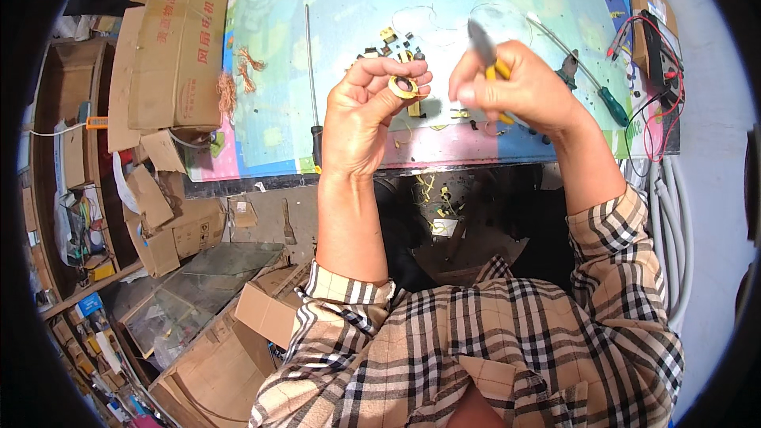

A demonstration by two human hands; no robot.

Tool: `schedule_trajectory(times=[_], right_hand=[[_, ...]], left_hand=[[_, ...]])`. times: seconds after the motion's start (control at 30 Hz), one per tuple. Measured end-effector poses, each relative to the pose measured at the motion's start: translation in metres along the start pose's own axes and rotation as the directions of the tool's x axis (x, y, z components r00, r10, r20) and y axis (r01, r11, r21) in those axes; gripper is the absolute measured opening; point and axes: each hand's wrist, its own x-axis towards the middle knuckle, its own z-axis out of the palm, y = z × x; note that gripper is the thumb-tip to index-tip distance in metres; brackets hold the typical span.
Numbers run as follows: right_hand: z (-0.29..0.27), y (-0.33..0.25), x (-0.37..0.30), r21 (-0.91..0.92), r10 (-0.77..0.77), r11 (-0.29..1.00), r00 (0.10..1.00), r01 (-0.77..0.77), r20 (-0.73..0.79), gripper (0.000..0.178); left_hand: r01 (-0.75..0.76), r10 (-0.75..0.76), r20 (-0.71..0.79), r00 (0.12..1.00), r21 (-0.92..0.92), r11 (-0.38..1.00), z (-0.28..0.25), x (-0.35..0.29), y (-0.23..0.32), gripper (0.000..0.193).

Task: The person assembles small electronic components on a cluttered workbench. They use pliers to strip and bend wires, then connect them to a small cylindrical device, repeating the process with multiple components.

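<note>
Between the thumb and fingers of my left hand (366,103) is a small round yellow coil-like part (403,87) with a dark centre. My right hand (519,87) is closed round pliers (482,43) with yellow handles. Their dark jaws point up and away from me, blurred by motion, apart from the yellow part. Both hands are above the near half of the table. Just beyond my left hand lie several small black and yellow parts (388,35), some of them hidden by my fingers.
Left of my hands lies a long black-handled screwdriver (316,143); a green-handled one (612,106) is at right, beside dark pliers (568,69). A cardboard box (170,71) and copper wire bundles (247,63) occupy the left. A black meter with leads (664,71) sits at the right edge.
</note>
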Motion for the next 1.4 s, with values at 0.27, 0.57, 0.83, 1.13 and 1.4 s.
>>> schedule_trajectory(times=[0.27, 0.57, 0.83, 1.13, 1.4], right_hand=[[0.009, 0.011, 0.006, -0.165, -0.138, 0.981, 0.963, 0.101, -0.233, 0.015], [0.018, 0.013, 0.004, -0.346, -0.148, 0.935, 0.975, 0.082, -0.169, 0.017], [0.020, 0.013, 0.005, -0.484, -0.246, 0.859, 0.964, 0.170, -0.098, 0.013], [0.022, 0.028, 0.010, -0.608, -0.360, 0.765, 0.924, 0.213, -0.129, 0.019], [0.010, 0.015, 0.006, -0.332, -0.143, 0.942, 0.955, 0.051, -0.259, 0.021]], left_hand=[[-0.097, 0.099, 0.007, 0.995, 0.259, 0.961, 0.014, 0.000, -0.003, 0.016], [-0.100, 0.108, -0.005, 0.994, 0.335, 0.937, 0.015, 0.001, -0.008, 0.016], [-0.028, 0.050, -0.057, 0.997, 0.343, 0.939, 0.019, 0.000, -0.007, 0.012], [-0.051, 0.059, -0.016, 0.998, 0.333, 0.941, 0.019, -0.001, -0.010, 0.010], [0.032, -0.027, -0.053, 0.998, 0.089, 0.995, 0.010, 0.001, -0.005, 0.015]])
